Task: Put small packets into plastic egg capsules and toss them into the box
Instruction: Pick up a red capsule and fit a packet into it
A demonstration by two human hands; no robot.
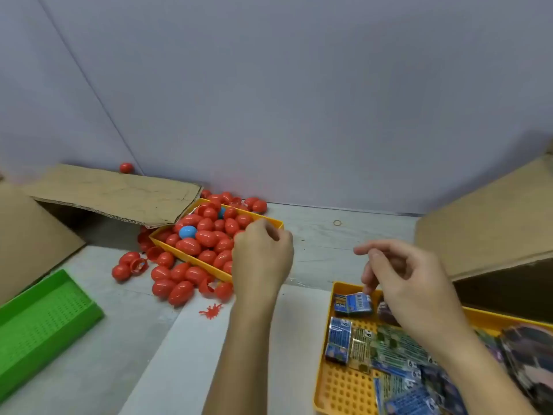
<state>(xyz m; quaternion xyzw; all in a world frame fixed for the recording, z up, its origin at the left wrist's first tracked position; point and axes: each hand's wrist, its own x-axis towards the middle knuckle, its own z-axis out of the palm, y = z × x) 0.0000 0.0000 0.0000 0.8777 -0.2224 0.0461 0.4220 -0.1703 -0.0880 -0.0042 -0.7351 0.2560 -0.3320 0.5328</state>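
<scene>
Yellow tray [270, 220] heaped with red egg capsules [206, 238], left hand [261, 254] curled over them, grasp hidden, right hand [401, 280] pinching a blue packet [357, 304] in the packet tray [344, 387], cardboard box [36, 235] at left

Pale table [314, 235], yellow trays [344, 384] (two), green tray [45, 324], loose red eggs [179, 283]

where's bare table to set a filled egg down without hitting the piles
Bare table lies between the egg tray and the right cardboard box, with only a rubber band there. Bare too between the green tray and packet tray. Loose eggs crowd the egg tray's near-left side.
</scene>
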